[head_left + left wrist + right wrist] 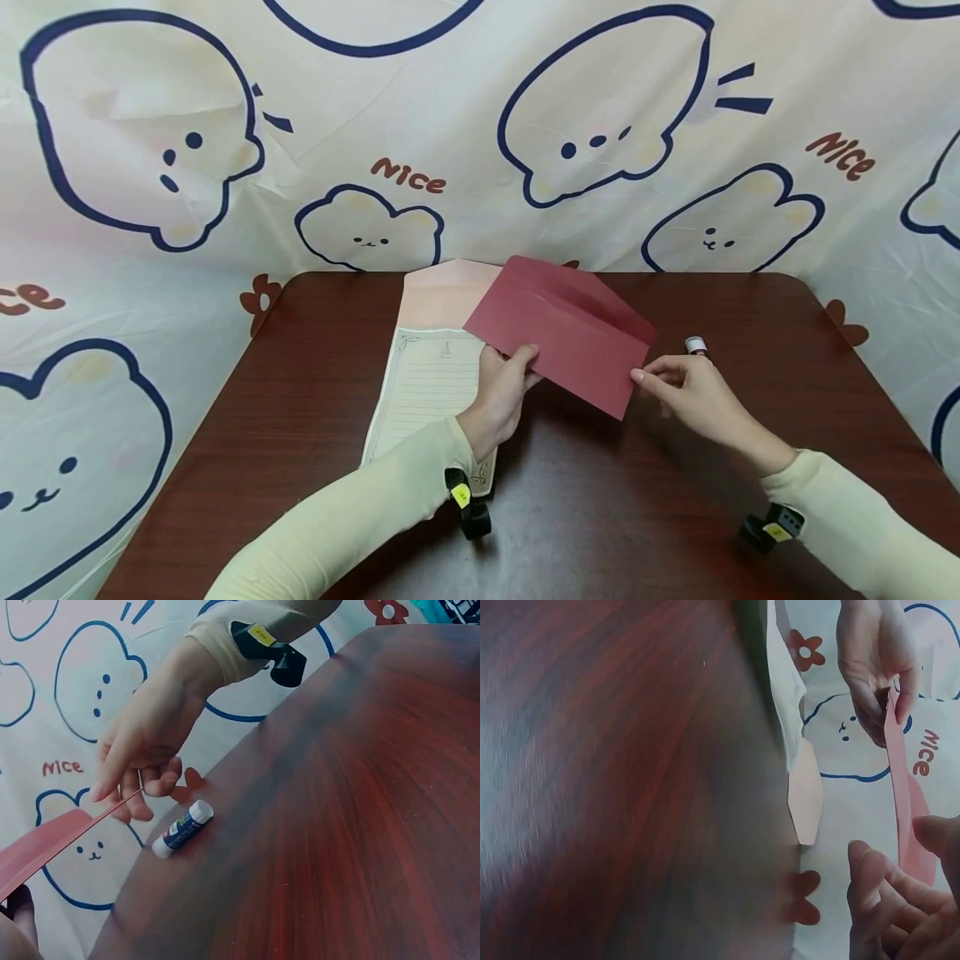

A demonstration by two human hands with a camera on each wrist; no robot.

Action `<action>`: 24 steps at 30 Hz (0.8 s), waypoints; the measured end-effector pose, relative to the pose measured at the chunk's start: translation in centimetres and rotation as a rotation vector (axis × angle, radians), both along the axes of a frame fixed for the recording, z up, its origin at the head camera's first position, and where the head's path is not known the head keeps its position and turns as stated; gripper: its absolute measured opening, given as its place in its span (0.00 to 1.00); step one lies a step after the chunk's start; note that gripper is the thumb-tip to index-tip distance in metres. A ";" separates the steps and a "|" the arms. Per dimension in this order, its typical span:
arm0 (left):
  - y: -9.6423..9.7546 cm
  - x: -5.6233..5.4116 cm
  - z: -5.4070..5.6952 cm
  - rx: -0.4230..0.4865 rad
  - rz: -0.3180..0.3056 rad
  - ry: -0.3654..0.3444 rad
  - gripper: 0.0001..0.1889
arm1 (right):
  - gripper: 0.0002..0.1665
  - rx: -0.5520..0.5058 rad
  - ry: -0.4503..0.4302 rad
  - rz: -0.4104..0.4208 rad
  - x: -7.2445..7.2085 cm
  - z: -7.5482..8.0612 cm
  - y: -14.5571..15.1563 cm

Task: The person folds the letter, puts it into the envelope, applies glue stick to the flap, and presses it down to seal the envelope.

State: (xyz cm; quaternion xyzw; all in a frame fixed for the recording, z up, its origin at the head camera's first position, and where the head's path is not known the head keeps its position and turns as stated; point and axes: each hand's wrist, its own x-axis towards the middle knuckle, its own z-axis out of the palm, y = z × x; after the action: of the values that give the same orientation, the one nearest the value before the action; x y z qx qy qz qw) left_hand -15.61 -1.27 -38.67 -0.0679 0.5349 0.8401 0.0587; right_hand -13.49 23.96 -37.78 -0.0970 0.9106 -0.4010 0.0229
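A red envelope (558, 333) is held up over the table, its flap (600, 308) raised along the far edge. My left hand (504, 387) grips its near left edge, thumb lying on the front face. At the right-hand edge my right hand (693, 396) pinches the paper between thumb and fingers; the left wrist view shows this hand (154, 742) from the other side. Behind the right fingers lies a glue stick (696, 345), partly covered in the head view. The whole glue stick (184, 829) shows in the left wrist view, white-capped with a dark label.
Lined letter paper (431, 375) with a decorated border lies left of the envelope, partly under my left forearm. Above it a pale pink envelope flap (442, 296) reaches the far edge of the brown table (300, 400). A cartoon-printed cloth (465, 108) hangs behind.
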 end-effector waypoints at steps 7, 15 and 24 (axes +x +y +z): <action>0.0 0.5 -0.7 -0.039 -0.035 -0.013 0.18 | 0.21 -0.253 -0.199 -0.037 -0.4 -0.8 0.4; -1.5 0.0 0.1 -0.022 -0.020 0.004 0.13 | 0.23 -0.291 -0.279 -0.062 -1.0 -0.8 1.4; -3.5 -0.4 0.3 -0.248 -0.040 0.033 0.24 | 0.29 -0.255 -0.244 -0.094 -1.6 -0.6 3.0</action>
State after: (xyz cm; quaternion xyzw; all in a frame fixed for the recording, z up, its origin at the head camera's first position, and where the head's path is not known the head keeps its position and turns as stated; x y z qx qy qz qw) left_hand -16.01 -4.80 -38.40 -0.0503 0.6368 0.7672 0.0579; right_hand -15.13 26.99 -38.35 -0.0069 0.8464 -0.5226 0.1021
